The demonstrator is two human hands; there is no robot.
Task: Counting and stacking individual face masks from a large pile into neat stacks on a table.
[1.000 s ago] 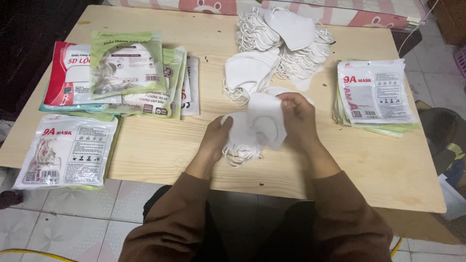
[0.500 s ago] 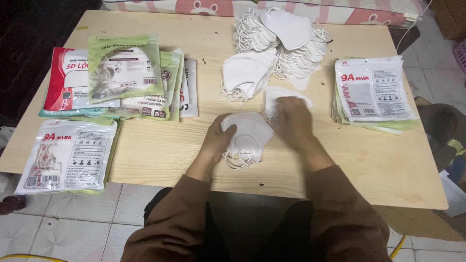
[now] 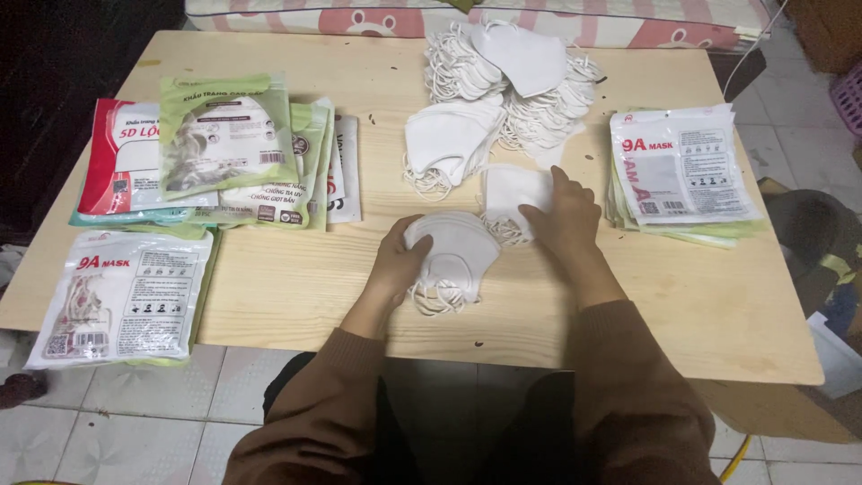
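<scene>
Left hand (image 3: 400,260) clamps the mask stack (image 3: 453,251), right hand (image 3: 561,211) flat on a mask (image 3: 512,190) — loose ear loops (image 3: 440,296) could snag and drag yours off the worktop (image 3: 296,296).

Even, soft indoor light falls from above on the pale worktop (image 3: 269,296); shadows under the hands are faint. White masks (image 3: 453,247) near them wash out slightly. Far left corner is dark. Focus is fairly sharp throughout.

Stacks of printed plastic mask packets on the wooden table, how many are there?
3: a fanned green, red and white stack at far left, one at the near-left corner, one at right. Packets underneath are hidden.
</scene>
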